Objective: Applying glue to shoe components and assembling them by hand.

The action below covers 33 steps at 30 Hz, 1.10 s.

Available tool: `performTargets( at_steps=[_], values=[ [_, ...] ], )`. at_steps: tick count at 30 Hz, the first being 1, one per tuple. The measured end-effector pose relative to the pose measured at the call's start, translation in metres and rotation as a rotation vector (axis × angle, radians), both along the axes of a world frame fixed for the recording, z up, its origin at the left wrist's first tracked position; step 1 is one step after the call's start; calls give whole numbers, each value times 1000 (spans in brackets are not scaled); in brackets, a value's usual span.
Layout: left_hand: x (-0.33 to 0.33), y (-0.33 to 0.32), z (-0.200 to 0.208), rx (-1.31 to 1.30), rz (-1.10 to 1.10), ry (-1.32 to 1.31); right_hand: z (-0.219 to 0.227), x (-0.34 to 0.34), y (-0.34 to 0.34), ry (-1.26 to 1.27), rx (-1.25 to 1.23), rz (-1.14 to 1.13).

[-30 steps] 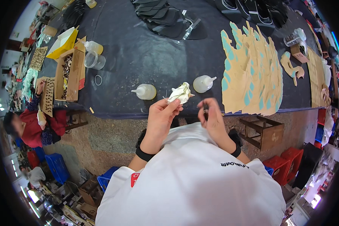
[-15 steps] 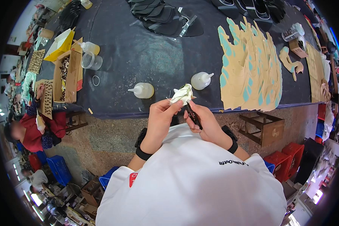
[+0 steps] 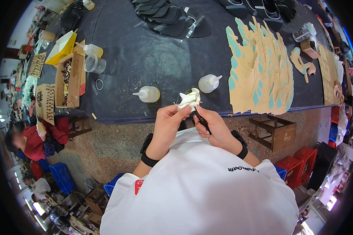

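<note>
Close to the table's near edge, my left hand (image 3: 168, 124) pinches a crumpled white cloth-like piece (image 3: 189, 100) between thumb and fingers. A narrow tool with dark handles (image 3: 202, 123) lies in the closed grip of my right hand (image 3: 217, 130). Its upper end meets the underside of the white piece, and its tip is hidden there, so its exact kind does not show. Both hands are almost touching. Beyond them stand two squeeze bottles, one (image 3: 148, 94) to the left with yellowish liquid and another (image 3: 209, 84) to the right.
Overlapping beige sheets with teal patches (image 3: 259, 74) cover the table's right part. Black shaped pieces (image 3: 164, 15) are stacked at the far side. A cardboard box (image 3: 75, 84) and a clear cup (image 3: 95, 64) stand left. A wooden stool (image 3: 276, 135) is beneath the right edge; a person in red (image 3: 34, 143) sits left.
My hands stay nearly in place, with the white piece and tool tilted only slightly differently. At the left, the seated person's raised hand has shifted off the patterned sheet.
</note>
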State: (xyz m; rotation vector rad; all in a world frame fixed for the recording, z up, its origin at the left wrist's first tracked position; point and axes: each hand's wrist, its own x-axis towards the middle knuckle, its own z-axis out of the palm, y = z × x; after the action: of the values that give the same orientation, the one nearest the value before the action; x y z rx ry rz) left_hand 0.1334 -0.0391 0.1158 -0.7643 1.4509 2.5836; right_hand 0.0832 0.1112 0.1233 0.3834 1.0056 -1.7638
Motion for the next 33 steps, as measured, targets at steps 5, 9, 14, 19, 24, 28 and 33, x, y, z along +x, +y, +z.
performTargets(
  at_steps=[5, 9, 14, 19, 24, 28, 33],
  values=[
    [-1, 0, 0, 107, 14, 13, -6, 2, 2, 8, -24, 16],
    [-1, -2, -1, 116, 8, 10, -4, 2, 0, -55, -51, -3],
    [1, -2, -2, 158, 1, 11, -3, -1, 0, -93, -89, -16],
    [1, -2, -3, 175, 0, 21, -3, -1, 1, -95, -62, -9],
    [0, -1, -5, 121, -3, 32, -2, -2, 1, -88, -21, -22],
    [-1, -1, -4, 95, -11, 30, 0, -3, 1, -47, 18, -15],
    [-3, -1, -1, 82, -15, 10, 3, -3, 3, -30, 7, -23]
  ],
)
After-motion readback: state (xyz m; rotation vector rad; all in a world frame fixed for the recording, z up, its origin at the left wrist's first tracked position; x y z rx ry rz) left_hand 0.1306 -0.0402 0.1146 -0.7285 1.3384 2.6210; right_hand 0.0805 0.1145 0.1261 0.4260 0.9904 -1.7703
